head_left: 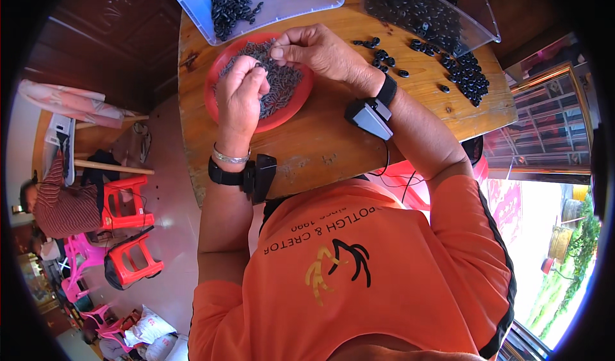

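My left hand is closed over the left part of a red bowl. A small dark piece shows between its thumb and forefinger, too small to name surely. My right hand reaches in from the right, its thumb and fingertips pinched together over the bowl's far side. Whatever sits in that pinch is hidden or too tiny to make out. Many small grey screw-like pieces fill the bowl beneath both hands.
Behind the bowl stands a clear plastic bin holding black parts. A second clear bin with black parts is at the far right. Loose black oval parts lie on the wooden table. Red stools and another person are off to the left.
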### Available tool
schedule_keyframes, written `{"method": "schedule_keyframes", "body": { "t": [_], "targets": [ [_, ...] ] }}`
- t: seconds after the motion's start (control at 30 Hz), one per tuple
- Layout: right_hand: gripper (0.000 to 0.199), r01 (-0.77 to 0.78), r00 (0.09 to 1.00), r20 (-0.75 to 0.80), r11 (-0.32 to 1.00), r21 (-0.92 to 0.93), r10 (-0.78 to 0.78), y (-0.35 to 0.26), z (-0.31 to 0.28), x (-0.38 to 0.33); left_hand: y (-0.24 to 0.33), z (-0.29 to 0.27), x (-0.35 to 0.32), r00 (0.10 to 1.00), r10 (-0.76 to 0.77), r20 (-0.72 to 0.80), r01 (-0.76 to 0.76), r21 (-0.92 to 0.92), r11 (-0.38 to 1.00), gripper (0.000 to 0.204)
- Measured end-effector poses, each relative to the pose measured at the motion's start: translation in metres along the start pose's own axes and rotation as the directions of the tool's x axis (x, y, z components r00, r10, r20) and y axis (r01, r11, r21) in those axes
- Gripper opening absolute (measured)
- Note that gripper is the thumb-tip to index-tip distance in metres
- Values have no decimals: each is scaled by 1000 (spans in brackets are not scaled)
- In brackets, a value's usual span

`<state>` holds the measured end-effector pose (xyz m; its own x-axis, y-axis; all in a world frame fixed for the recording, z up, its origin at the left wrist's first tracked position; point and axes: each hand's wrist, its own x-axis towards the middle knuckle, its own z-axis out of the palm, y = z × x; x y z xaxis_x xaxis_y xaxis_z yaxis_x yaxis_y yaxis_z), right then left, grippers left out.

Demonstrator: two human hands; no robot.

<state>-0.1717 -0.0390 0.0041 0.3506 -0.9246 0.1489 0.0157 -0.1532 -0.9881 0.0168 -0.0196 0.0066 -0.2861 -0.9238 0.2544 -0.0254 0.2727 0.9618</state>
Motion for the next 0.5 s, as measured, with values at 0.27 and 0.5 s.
{"method": "schedule_keyframes", "body": {
  "t": [0.27,0.5],
  "targets": [
    [15,126,991,-13,981,-147,-130,-5,3,-2,-1,3,-1,992,124,14,-123,283,951,14],
    [16,177,982,-4,919,-352,-190,-9,8,-5,-4,4,-2,978,205,26,-196,439,877,15]
  ]
}}
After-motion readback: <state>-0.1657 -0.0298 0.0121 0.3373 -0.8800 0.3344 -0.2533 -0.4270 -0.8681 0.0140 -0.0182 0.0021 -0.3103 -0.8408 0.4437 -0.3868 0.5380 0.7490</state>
